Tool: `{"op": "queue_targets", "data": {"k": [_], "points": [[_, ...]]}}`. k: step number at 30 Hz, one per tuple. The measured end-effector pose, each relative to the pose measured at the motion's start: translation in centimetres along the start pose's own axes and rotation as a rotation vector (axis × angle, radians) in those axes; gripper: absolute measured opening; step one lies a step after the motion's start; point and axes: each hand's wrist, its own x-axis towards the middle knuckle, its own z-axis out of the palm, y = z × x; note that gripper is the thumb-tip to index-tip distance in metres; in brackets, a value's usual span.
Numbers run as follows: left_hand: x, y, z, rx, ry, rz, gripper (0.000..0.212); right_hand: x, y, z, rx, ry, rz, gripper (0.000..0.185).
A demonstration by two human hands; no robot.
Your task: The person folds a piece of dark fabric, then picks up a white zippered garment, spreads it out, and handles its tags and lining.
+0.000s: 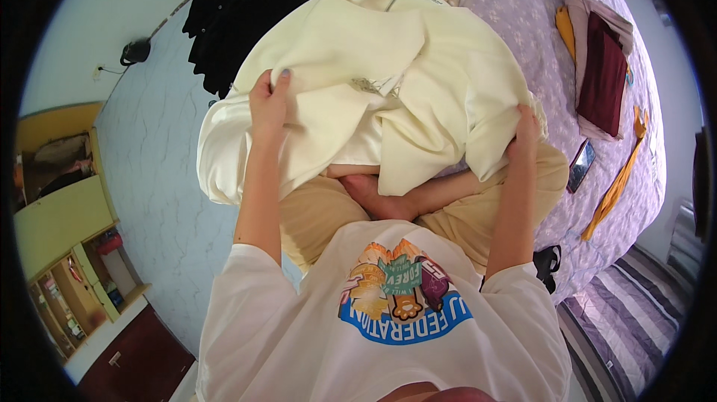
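A cream-coloured garment (336,32) with a small label and a zip lies spread over my crossed legs and the bed in front of me. My left hand (270,94) pinches a fold of its fabric between thumb and fingers on the left side. On the right side my right hand (525,130) grips the garment's edge, its fingertips partly hidden by cloth. A shiny silvery decoration (367,86) shows near the garment's middle. Past the cream garment lies a black garment (246,15) with embroidered flowers and a scalloped edge.
On the bed's purple patterned sheet (504,4), to the right, lie a folded maroon cloth (602,77), a smartphone (581,166) and a yellow fabric strip (615,189). A black strapped item (546,267) sits by the bed's edge. Open shelves (67,295) stand at the lower left.
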Motion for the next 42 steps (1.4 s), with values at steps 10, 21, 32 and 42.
{"op": "queue_targets", "data": {"k": [10,21,32,42], "points": [[-3.1,6.3,-4.5,-0.044,-0.013,0.013,0.021,2.8,-1.2,-2.1,0.198,-0.014,0.019,0.035],[15.1,24.9,-5.3,0.275,-0.131,0.352,0.032,8.4,-26.5,2.6,-0.16,-0.217,-0.522,0.034],[-1.0,8.5,-0.2,0.971,-0.508,0.839,0.018,2.6,-5.8,0.2,-0.732,-0.352,-1.06,0.027],[-4.3,-0.5,-1.0,1.132,-0.436,0.788,0.051,-6.2,4.7,-0.1,-1.112,-0.579,-1.146,0.05]]}}
